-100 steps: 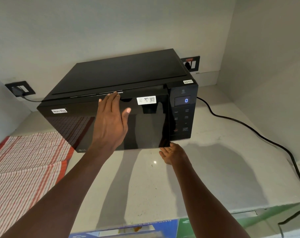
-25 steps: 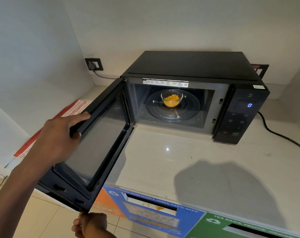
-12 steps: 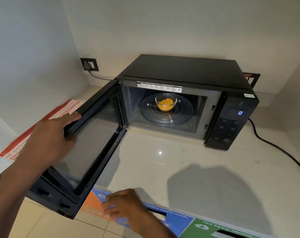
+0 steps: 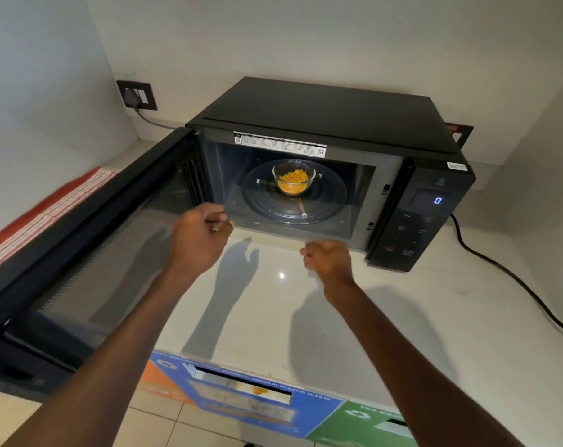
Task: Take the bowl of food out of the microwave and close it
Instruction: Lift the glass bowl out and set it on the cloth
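Neither hand holds anything: the left hand (image 4: 200, 237) hangs in front of the lower left corner of the oven opening with its fingers loosely curled, empty, and the right hand (image 4: 328, 259) hangs just before the bottom sill of the opening, fingers also curled in a loose, empty fist, somewhat blurred. Both forearms reach in from the bottom edge of the head view, and their shadows fall on the pale counter (image 4: 386, 311) between them. On that counter stands the black microwave (image 4: 322, 108), its door (image 4: 90, 253) swung wide to the left so that the inner window faces the camera. Inside, the glass bowl (image 4: 293, 176) of yellow-orange food (image 4: 293, 182) sits upright near the middle of the round glass turntable (image 4: 322, 204), well behind both hands and touched by neither. A white label strip (image 4: 279, 146) runs along the top of the opening. At the right of the oven, the control panel (image 4: 415, 221) shows a lit blue "0" on its display (image 4: 437, 200). A black power cord (image 4: 512, 275) trails over the counter to the right, and another plug sits in a dark wall socket (image 4: 137, 94) at the back left. A red-and-white striped cloth (image 4: 44, 208) lies on the counter behind the open door. Below the counter's front edge, coloured bin labels (image 4: 241, 395) in orange, blue and green are visible, their lettering too blurred to read fully.
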A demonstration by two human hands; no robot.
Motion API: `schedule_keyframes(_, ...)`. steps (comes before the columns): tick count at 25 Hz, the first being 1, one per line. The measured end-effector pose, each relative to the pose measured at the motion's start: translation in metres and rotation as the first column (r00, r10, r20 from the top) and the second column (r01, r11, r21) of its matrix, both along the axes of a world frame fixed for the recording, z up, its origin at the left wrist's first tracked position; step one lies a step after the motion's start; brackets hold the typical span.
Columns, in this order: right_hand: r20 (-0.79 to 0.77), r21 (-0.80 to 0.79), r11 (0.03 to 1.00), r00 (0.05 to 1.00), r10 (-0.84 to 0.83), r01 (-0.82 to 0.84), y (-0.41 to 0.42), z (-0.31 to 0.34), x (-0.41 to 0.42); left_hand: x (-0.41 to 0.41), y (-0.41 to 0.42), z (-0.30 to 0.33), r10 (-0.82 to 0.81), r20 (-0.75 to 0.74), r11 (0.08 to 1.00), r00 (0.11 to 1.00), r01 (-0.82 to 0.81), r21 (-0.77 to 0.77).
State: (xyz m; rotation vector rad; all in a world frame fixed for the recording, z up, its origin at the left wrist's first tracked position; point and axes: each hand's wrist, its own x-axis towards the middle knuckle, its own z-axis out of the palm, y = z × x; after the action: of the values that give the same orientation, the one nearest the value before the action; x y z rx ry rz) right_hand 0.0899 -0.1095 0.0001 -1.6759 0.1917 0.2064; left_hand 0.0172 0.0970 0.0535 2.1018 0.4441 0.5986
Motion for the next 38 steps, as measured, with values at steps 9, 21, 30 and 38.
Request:
schedule_keyframes(9,0.340,-0.424,0.890,0.940,-0.015,0.167,0.022,0.011,0.116,0.120,0.005,-0.057,-0.002,-0.046,0.989,0.999,-0.005,-0.147)
schedule_keyframes(21,0.215,-0.473,0.861,0.972,-0.095,0.189,0.057,-0.014,0.239,0.265,0.025,-0.060,0.025,-0.165,0.955,0.986,-0.072,-0.288)
schedule_keyframes(30,0.280,-0.596,0.789,0.959,0.032,0.148,0.068,-0.013,0.262,0.310,0.020,-0.068,-0.017,-0.220,0.905,0.975,-0.079,-0.419)
schedule_keyframes(38,0.290,-0.559,0.822,0.955,0.066,0.112,0.069,-0.012,0.267,0.314,0.022,-0.068,-0.061,-0.243,0.914,0.968,-0.044,-0.403)
